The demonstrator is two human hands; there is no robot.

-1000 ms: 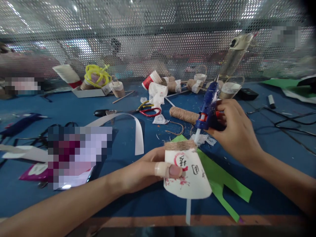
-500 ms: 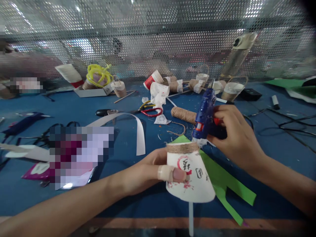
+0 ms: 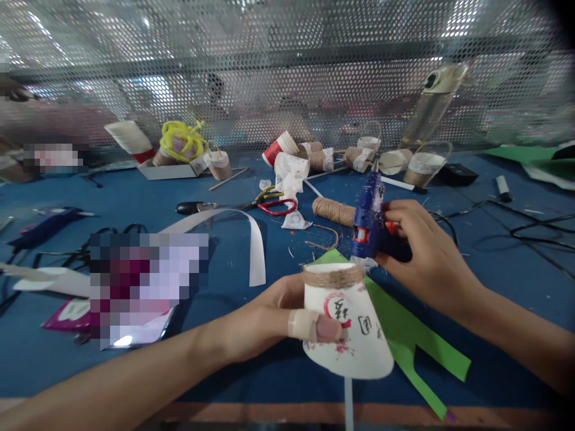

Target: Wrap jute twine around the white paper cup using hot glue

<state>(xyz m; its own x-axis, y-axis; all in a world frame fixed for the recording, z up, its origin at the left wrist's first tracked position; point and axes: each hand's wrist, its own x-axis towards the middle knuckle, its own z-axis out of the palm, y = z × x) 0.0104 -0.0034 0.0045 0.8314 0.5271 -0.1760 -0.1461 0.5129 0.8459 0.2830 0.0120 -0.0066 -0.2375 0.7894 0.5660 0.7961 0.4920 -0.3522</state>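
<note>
- Since the earliest frame, the glue gun (image 3: 368,206) has swung leftward and stands more upright; the white stick at its lower end no longer shows.
- Far left, a second glue gun (image 3: 49,226) lies on the blue table (image 3: 215,365), and farther right curls a white paper strip (image 3: 256,251).
- Next comes the left hand (image 3: 276,317), closed around the white cup (image 3: 356,335) near the table's front edge, with the twine band (image 3: 335,277) uppermost.
- Behind the cup lies a twine spool (image 3: 333,212).
- At the cup's upper right, the right hand (image 3: 420,245) grips the glue gun, nozzle pointing away; whether the trigger is squeezed, I cannot tell. This looks like a pause in gluing: more glue would call for turning the nozzle toward the cup while the left hand steadies it.
- Green paper (image 3: 399,317) spreads rightward from behind the cup.
</note>
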